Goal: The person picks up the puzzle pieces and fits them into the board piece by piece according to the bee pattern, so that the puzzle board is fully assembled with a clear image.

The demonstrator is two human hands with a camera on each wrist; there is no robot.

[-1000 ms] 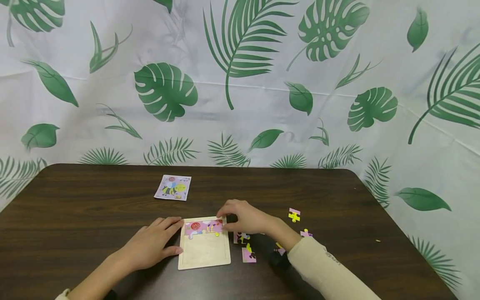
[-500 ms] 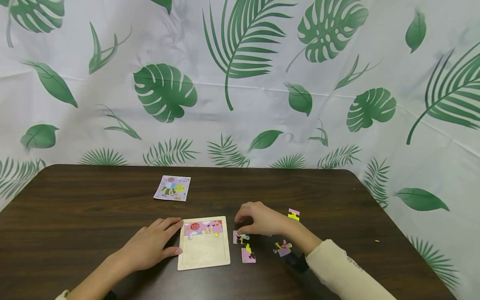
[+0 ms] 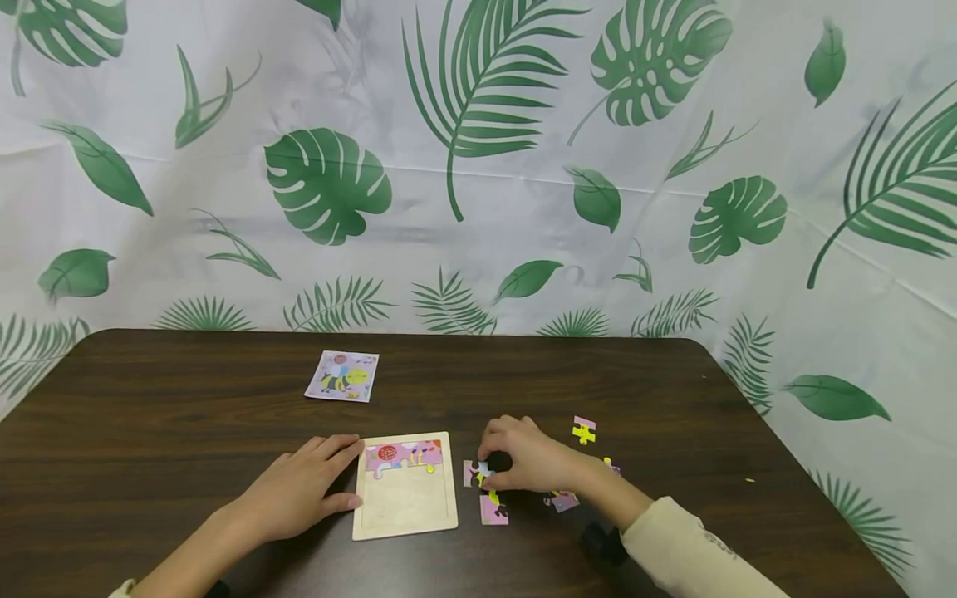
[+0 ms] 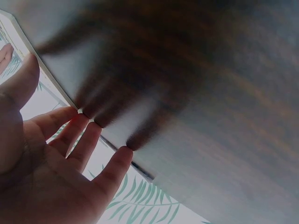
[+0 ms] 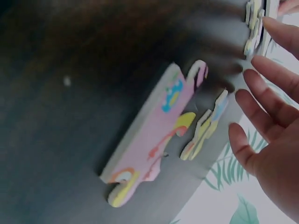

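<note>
A square wooden puzzle tray lies on the table, its top strip filled with pink jigsaw pieces. My left hand rests along the tray's left edge, fingers extended, with fingertips and thumb touching the side. Just right of the tray, my right hand reaches down over a pink and black jigsaw piece, thumb and forefinger around it and apart. Another pink and yellow piece lies right below. In the right wrist view a large pink jigsaw piece lies near the loosely bent fingers.
A picture card of a bee lies behind the tray. More loose pieces, including a yellow and pink one and a pink one, lie to the right. A leaf-patterned cloth hangs behind the dark table.
My right hand has left the tray's upper right corner and moved right and down to the loose jigsaw pieces. The left hand has stayed at the tray's edge.
</note>
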